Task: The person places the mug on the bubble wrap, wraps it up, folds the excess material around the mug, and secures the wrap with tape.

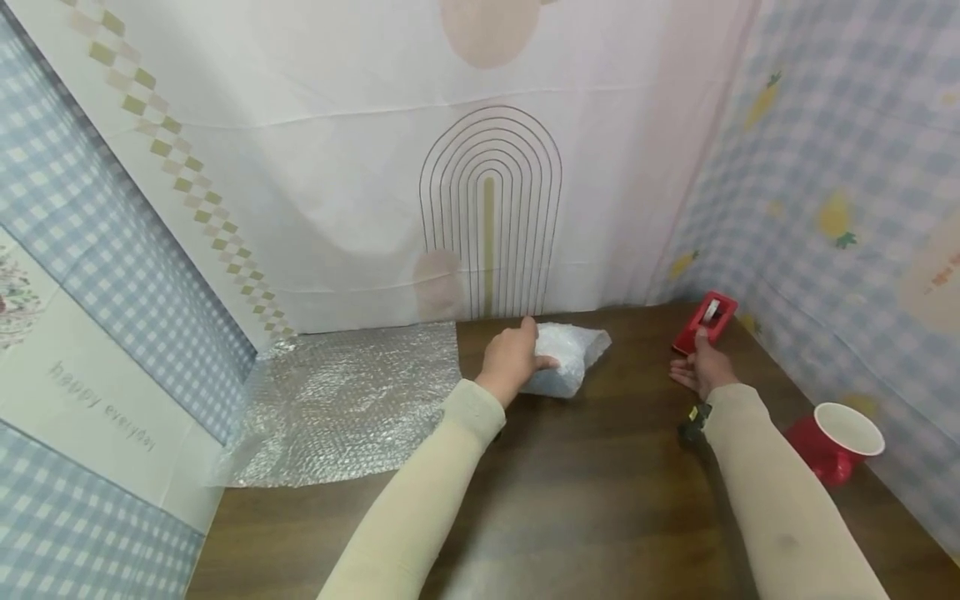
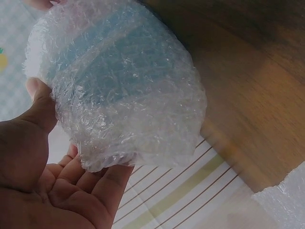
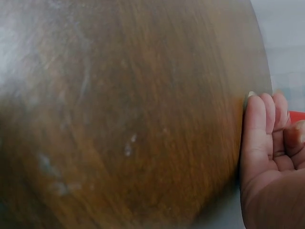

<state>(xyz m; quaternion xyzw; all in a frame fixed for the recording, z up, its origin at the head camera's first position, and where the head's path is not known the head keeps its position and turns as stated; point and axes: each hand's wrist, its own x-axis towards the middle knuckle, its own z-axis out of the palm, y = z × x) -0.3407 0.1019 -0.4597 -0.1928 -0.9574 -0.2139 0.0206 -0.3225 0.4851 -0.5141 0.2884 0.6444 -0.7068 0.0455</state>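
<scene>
A bubble-wrapped bundle (image 1: 564, 354) lies on the wooden table near the back. My left hand (image 1: 516, 354) holds its left side. In the left wrist view the bundle (image 2: 128, 90) shows something blue through the clear wrap; its kind cannot be made out. The thumb (image 2: 40, 98) lies along one side, with the other fingers partly hidden beneath. A red tape dispenser (image 1: 718, 313) stands at the back right. My right hand (image 1: 705, 368) is at its near end, thumb against it and the visible fingers fairly straight. In the right wrist view the dispenser (image 3: 296, 116) is mostly hidden behind the hand.
A flat sheet of bubble wrap (image 1: 345, 408) covers the table's back left. Beside my right forearm is a red mug (image 1: 821, 446) with a white inside, partly hidden by the sleeve. Cloth-covered walls (image 1: 337, 208) border the table (image 1: 585, 500) at the back and sides.
</scene>
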